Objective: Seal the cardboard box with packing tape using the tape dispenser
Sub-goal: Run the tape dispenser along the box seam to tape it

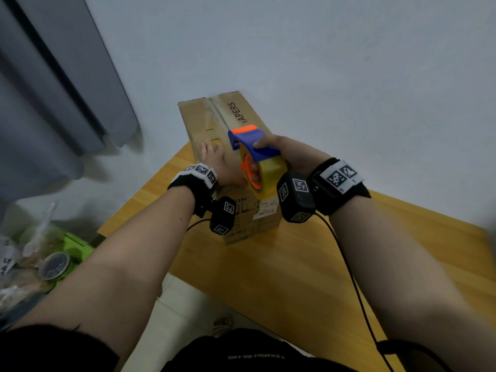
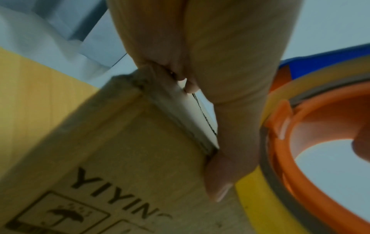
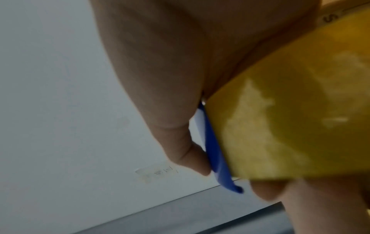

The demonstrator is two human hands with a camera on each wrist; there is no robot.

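Brown cardboard box [image 1: 230, 167] sits on the wooden bench [image 1: 295, 264], one end pushed up near the white wall [image 1: 322, 63] at 12 o'clock. Its top flaps are closed and the seam runs lengthwise, with "APERS" printed beside it and "YIYIN" on the near side in the left wrist view.

Left hand [image 1: 214, 162] lies flat on the box top at about 10 o'clock from the dispenser, fingers straight and spread, pressing the flap down. In the left wrist view the thumb [image 2: 222, 174] hangs over the near top edge of the box, so that grip is apart, not wrapped round anything.

Right hand [image 1: 290, 154] has the tape dispenser [image 1: 252, 146], blue body with an orange tip, clamped: thumb on the blue arm, fingers curled through the orange core of the yellow tape roll [image 1: 264, 178]. It's held over the near half of the box top, right next to the left hand. Can't tell if the roll actually touches the cardboard.

Grey curtain [image 1: 53, 103] hangs at 9 o'clock, and some clutter is on the floor at 8 o'clock.
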